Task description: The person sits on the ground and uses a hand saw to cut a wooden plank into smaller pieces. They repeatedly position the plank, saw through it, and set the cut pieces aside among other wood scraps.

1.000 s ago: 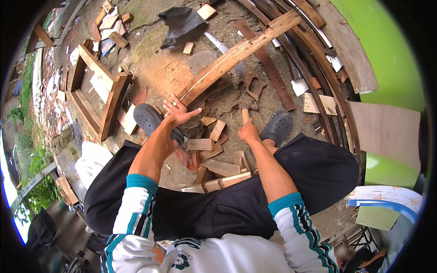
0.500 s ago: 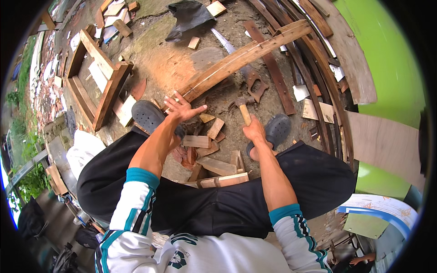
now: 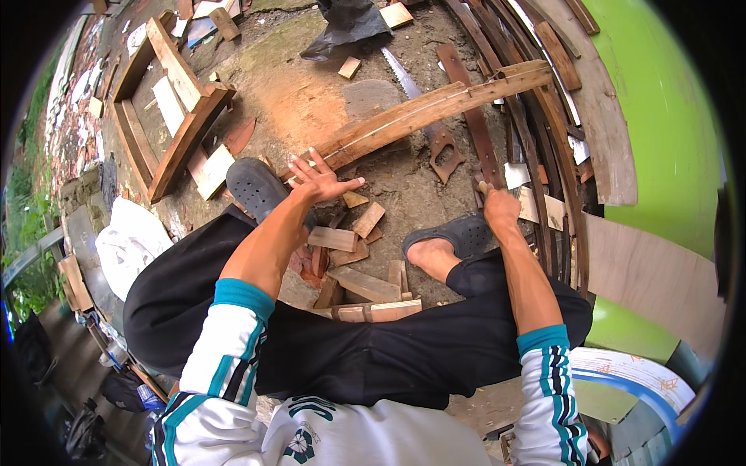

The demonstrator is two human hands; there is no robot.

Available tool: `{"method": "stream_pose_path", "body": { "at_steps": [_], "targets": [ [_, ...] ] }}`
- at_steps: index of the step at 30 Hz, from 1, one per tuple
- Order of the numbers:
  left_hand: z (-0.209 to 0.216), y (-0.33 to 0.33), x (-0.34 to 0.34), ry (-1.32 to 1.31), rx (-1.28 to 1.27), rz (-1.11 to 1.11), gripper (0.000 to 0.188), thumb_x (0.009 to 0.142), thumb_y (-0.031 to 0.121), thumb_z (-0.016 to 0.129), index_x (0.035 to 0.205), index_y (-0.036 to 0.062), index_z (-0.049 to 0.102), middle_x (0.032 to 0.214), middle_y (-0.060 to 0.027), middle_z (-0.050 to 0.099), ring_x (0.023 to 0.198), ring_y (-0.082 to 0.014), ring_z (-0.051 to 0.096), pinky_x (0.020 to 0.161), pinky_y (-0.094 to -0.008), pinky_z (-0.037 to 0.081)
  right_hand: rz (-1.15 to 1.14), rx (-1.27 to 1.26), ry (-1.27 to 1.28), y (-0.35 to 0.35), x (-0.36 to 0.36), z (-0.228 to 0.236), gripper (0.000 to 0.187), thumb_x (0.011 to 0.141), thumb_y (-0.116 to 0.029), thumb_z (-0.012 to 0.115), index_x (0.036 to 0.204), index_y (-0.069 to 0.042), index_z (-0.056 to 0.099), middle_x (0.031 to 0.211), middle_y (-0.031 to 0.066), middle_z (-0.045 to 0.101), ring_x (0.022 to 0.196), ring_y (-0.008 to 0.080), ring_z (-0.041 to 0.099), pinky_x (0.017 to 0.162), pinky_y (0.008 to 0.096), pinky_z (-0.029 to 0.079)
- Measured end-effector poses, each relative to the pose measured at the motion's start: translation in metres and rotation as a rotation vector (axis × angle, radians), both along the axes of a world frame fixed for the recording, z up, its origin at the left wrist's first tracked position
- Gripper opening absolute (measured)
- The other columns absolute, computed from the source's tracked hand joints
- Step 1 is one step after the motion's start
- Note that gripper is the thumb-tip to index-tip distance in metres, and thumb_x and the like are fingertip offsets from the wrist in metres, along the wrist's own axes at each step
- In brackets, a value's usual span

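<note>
My left hand (image 3: 317, 183) is spread out, its fingertips against the near end of a long wooden beam (image 3: 404, 118). The beam slants up to the right and rests over other timber at its far end. My right hand (image 3: 502, 208) is closed around a hammer (image 3: 483, 187) beyond my right foot; only a small part of the hammer shows, and its head is hard to make out. A handsaw (image 3: 445, 152) lies on the ground behind the beam, which crosses over its blade. Several wood offcuts (image 3: 332, 238) lie between my feet.
A nailed wooden frame (image 3: 190, 138) lies at the far left. Long dark planks (image 3: 556, 147) are stacked on the right beside a green panel (image 3: 660, 116). A black plastic sheet (image 3: 346, 31) lies at the back. My dark clogs (image 3: 255, 186) flank the offcuts.
My right hand has moved to the right with the hammer, away from the space between my feet. My right foot has turned sideways. My left hand stays by the beam's end.
</note>
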State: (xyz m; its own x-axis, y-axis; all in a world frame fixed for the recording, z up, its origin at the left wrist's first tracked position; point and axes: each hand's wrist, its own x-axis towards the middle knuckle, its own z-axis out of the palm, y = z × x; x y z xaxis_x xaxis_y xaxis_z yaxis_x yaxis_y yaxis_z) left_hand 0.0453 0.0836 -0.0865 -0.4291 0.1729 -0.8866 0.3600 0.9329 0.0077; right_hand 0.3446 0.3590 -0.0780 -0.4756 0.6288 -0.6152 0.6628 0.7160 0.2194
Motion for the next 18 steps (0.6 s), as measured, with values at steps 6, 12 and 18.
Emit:
{"method": "stream_pose_path", "body": {
  "at_steps": [6, 12, 18],
  "targets": [
    [-0.002, -0.003, 0.0, -0.016, 0.023, 0.048, 0.16, 0.061, 0.097, 0.058, 0.152, -0.0002, -0.03, 0.149, -0.0462, -0.031, 0.138, -0.062, -0.032, 0.106, -0.0794, -0.005, 0.347, -0.066, -0.132, 0.055, -0.009, -0.006, 0.033, 0.103, -0.027, 0.047, 0.102, -0.012, 0.077, 0.1, 0.0085, 0.076, 0.097, 0.0274, 0.074, 0.08, 0.0411, 0.058],
    [-0.005, -0.001, 0.0, -0.039, 0.032, 0.06, 0.162, 0.059, 0.098, 0.058, 0.151, -0.0001, -0.031, 0.149, -0.0447, -0.034, 0.137, -0.0608, -0.035, 0.104, -0.0805, -0.006, 0.646, 0.215, 0.3, 0.065, 0.002, -0.04, 0.035, 0.089, -0.018, 0.056, 0.122, -0.008, 0.065, 0.124, 0.0122, 0.057, 0.122, 0.0274, 0.049, 0.102, 0.0434, 0.038],
    [-0.005, -0.002, 0.0, -0.089, 0.01, 0.068, 0.16, 0.062, 0.097, 0.058, 0.15, -0.001, -0.033, 0.148, -0.0438, -0.036, 0.135, -0.0603, -0.037, 0.104, -0.0804, -0.007, 0.638, -0.061, 0.353, -0.016, -0.02, -0.087, 0.036, 0.092, -0.016, 0.054, 0.126, -0.008, 0.059, 0.13, 0.0146, 0.056, 0.128, 0.0311, 0.048, 0.107, 0.0459, 0.036]
  ]
}}
